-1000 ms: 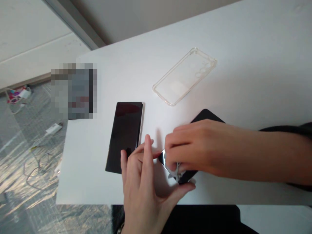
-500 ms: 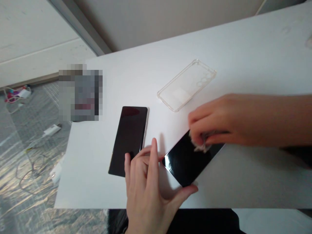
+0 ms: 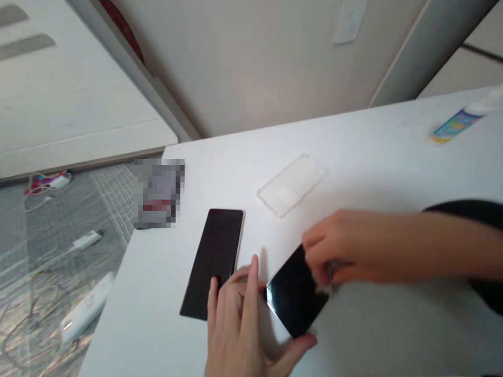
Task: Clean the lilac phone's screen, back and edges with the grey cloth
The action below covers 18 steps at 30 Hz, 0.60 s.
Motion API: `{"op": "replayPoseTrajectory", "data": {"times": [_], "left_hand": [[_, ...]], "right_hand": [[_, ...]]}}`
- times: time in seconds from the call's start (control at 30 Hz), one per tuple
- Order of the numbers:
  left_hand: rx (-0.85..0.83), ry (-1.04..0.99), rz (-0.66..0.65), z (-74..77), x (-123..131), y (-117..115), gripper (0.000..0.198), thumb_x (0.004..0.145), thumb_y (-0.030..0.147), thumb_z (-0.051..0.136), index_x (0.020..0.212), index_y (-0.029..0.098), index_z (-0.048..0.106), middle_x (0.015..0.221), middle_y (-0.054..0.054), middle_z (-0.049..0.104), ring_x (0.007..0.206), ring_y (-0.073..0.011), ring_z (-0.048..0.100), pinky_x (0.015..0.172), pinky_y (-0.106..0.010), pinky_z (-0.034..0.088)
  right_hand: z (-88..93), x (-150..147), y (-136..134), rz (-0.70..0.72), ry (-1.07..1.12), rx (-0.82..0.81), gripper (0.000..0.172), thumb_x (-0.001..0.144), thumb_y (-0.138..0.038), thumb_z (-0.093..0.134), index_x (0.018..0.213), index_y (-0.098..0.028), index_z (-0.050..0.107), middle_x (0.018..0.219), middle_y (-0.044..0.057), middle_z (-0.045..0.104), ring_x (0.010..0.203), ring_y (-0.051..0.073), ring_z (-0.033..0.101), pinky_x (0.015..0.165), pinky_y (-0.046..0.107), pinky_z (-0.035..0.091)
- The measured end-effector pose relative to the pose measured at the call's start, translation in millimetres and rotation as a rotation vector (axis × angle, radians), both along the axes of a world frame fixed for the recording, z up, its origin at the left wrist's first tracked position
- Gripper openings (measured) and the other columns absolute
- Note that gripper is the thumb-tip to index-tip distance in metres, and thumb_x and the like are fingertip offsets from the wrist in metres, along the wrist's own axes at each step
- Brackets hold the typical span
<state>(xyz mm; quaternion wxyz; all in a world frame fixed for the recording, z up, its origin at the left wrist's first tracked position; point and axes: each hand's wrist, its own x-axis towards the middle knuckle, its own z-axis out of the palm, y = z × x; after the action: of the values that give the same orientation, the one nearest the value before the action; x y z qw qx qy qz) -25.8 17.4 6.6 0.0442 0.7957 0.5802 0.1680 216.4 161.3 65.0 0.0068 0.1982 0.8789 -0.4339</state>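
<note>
A black smartphone (image 3: pixel 293 298) lies at a slant on the white table, its far end hidden under my right hand. My left hand (image 3: pixel 245 324) steadies its near end, the thumb at one corner and a finger at the opposite corner. Pinched in the closed fingers of my right hand (image 3: pixel 334 246) is a small crumpled pale cloth (image 3: pixel 324 290), pressed on the phone's screen. A second dark phone (image 3: pixel 216 251) rests just left, partly behind my left fingers. Beyond both hands lies a clear phone case (image 3: pixel 293 186) with camera cut-outs.
At the table's left edge sits a pixelated grey item (image 3: pixel 161 193). A bottle with a colourful label (image 3: pixel 458 125) lies or stands at the far right. White adapters and cables (image 3: pixel 86 240) are on the floor to the left. A wall (image 3: pixel 251 68) borders the table's back.
The view has tilted up, bringing the bottle and a wall socket into sight. My right hand has moved the cloth towards the phone's lower right edge. My left hand keeps its hold.
</note>
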Motion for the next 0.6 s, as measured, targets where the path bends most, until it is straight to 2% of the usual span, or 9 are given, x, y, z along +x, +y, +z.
{"op": "replayPoseTrajectory", "data": {"times": [0.07,0.17,0.27,0.3,0.37,0.43,0.5,0.53,0.6], "left_hand": [[0.041,0.037,-0.044,-4.8,-4,2,0.12,0.081,0.07,0.074,0.167,0.011,0.014,0.121,-0.016,0.068,0.118,-0.033,0.066,0.118,-0.06,0.036],[0.087,0.077,-0.04,-10.6,-8,3,0.12,0.08,0.067,0.077,0.167,0.012,0.015,0.123,-0.017,0.069,0.119,-0.0332,0.067,0.116,-0.059,0.04],[0.114,0.087,-0.032,-13.8,-9,4,0.121,0.078,0.077,0.073,0.166,0.012,0.02,0.115,-0.015,0.071,0.114,-0.033,0.07,0.113,-0.059,0.045],[0.124,0.087,-0.034,-15.2,-9,4,0.121,0.077,0.082,0.07,0.164,0.012,0.024,0.112,-0.014,0.071,0.113,-0.0332,0.071,0.112,-0.059,0.047],[0.15,0.08,-0.049,-19.8,-10,4,0.115,0.073,0.088,0.067,0.158,0.015,0.039,0.106,-0.012,0.072,0.11,-0.0338,0.073,0.11,-0.059,0.05],[0.177,0.06,-0.065,-28.1,-10,4,0.092,0.076,0.08,0.072,0.145,0.022,0.054,0.099,-0.008,0.072,0.109,-0.0324,0.074,0.109,-0.057,0.052],[0.198,0.022,0.031,-40.3,-7,3,0.053,0.087,0.056,0.076,0.131,0.03,0.064,0.092,-0.003,0.071,0.11,-0.0288,0.074,0.113,-0.054,0.05],[0.208,-0.001,0.101,-47.5,-5,3,0.039,0.09,0.046,0.076,0.126,0.032,0.066,0.09,-0.002,0.07,0.11,-0.0278,0.074,0.115,-0.054,0.048],[0.232,-0.036,0.174,-62.3,2,3,0.031,0.091,0.031,0.075,0.121,0.034,0.068,0.089,0.0,0.068,0.112,-0.0269,0.073,0.118,-0.056,0.046]], "right_hand": [[-8.2,-14,-14,0.108,0.163,0.089,0.008,0.092,-0.017,0.077,0.097,-0.021,0.073,0.1,-0.001,0.071,0.089,0.016,0.067,0.079,0.028,0.047],[-15.2,-21,-15,0.007,0.154,0.261,0.003,0.097,-0.018,0.07,0.099,-0.019,0.07,0.103,0.003,0.07,0.091,0.02,0.066,0.078,0.031,0.046],[-7.4,-7,-2,-0.226,-0.047,0.192,0.005,0.093,-0.02,0.074,0.091,-0.021,0.069,0.091,0.001,0.07,0.081,0.02,0.066,0.07,0.03,0.043],[-5.1,-3,-1,-0.26,-0.087,0.16,0.007,0.091,-0.019,0.075,0.088,-0.021,0.069,0.088,0.0,0.071,0.079,0.02,0.066,0.068,0.03,0.042],[-6.2,-6,-10,-0.228,-0.058,0.119,0.009,0.087,-0.017,0.076,0.086,-0.022,0.069,0.086,-0.001,0.071,0.079,0.021,0.067,0.07,0.03,0.044],[-14.2,-20,-26,-0.128,0.074,0.097,0.014,0.083,-0.014,0.079,0.089,-0.023,0.07,0.092,0.0,0.073,0.087,0.022,0.07,0.077,0.031,0.048],[-23.3,-33,-35,-0.092,0.161,0.151,0.016,0.083,-0.014,0.078,0.094,-0.022,0.07,0.101,0.002,0.074,0.094,0.023,0.07,0.079,0.032,0.049],[-25.7,-35,-35,-0.111,0.133,0.189,0.015,0.083,-0.014,0.076,0.094,-0.022,0.07,0.101,0.003,0.074,0.092,0.023,0.07,0.077,0.032,0.049],[-23.5,-27,-23,-0.229,0.004,0.227,0.01,0.085,-0.014,0.072,0.092,-0.021,0.07,0.093,0.002,0.074,0.084,0.022,0.069,0.071,0.031,0.046]]}}
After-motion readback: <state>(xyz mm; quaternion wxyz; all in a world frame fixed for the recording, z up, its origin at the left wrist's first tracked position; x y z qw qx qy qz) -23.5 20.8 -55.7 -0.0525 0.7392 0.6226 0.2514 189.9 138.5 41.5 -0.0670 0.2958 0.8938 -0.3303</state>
